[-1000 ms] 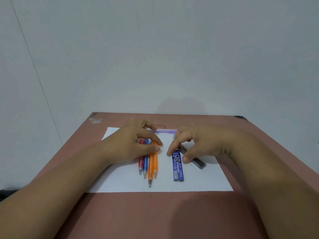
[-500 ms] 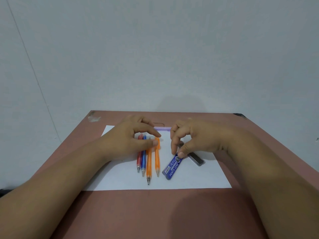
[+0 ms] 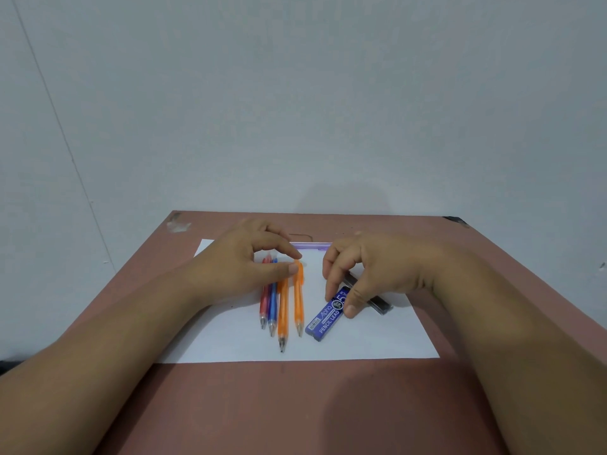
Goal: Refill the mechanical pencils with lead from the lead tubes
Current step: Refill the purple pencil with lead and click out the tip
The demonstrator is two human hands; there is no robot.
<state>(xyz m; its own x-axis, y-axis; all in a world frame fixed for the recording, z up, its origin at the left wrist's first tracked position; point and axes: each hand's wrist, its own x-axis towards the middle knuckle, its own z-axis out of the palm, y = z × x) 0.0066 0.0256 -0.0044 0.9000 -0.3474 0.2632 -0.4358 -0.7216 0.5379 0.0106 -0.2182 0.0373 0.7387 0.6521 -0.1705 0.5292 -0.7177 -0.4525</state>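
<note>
White paper, blue "Alpha PENCIL LEAD" tube

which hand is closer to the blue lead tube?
Right. The right hand pinches the blue lead tube's far end; the left hand is off to its left, pinching the nearest orange pencil.

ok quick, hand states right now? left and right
Left hand: pinching the top end of the right orange pencil between thumb and forefinger.
Right hand: pinching the blue lead tube at its upper end.
</note>
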